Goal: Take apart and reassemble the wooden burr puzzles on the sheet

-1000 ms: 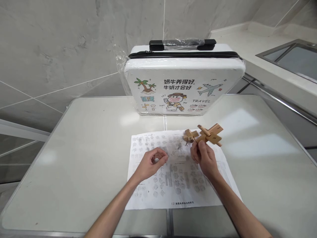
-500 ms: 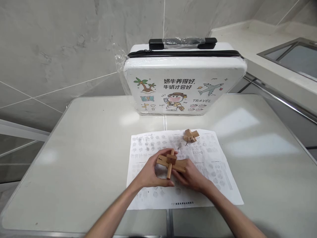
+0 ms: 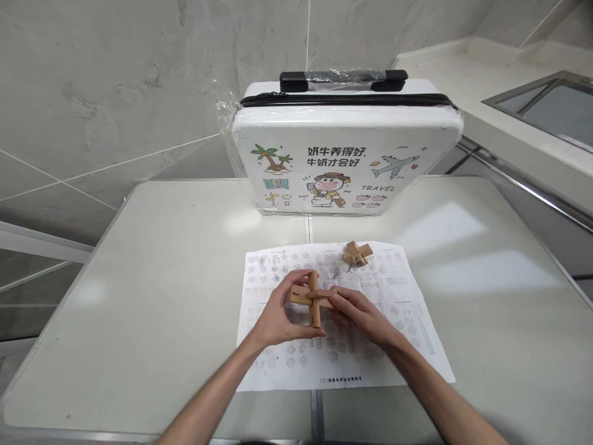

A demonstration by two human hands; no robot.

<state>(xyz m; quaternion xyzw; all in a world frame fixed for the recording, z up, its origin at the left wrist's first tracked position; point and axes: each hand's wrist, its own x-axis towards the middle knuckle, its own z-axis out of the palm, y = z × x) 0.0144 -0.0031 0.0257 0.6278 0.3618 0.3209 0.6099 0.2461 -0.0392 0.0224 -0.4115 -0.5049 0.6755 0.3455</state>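
A wooden interlocking burr puzzle [image 3: 314, 316] in a cross shape is held between my two hands, above a printed paper sheet [image 3: 352, 361]. My left hand [image 3: 273, 318] curves around its left side, fingers behind the far end and thumb near the close end. Dark marks are written on its bars. My right hand [image 3: 365, 316] pinches the right side, where a bar sticks out toward the fingertips; the lower fingers are partly hidden. Just beyond my hands, a second wooden burr puzzle [image 3: 357, 254] rests on the sheet's far part.
A white suitcase [image 3: 343, 136] with cartoon prints and a plastic wrap stands at the table's far side. The pale folding table [image 3: 152, 296] has a seam down its middle. A grey tiled wall is behind, a counter [image 3: 463, 74] at the right.
The burr puzzle has been turned between my hands, and its bars now point differently. My right hand has shifted its grip from below the right bar to a fingertip pinch.
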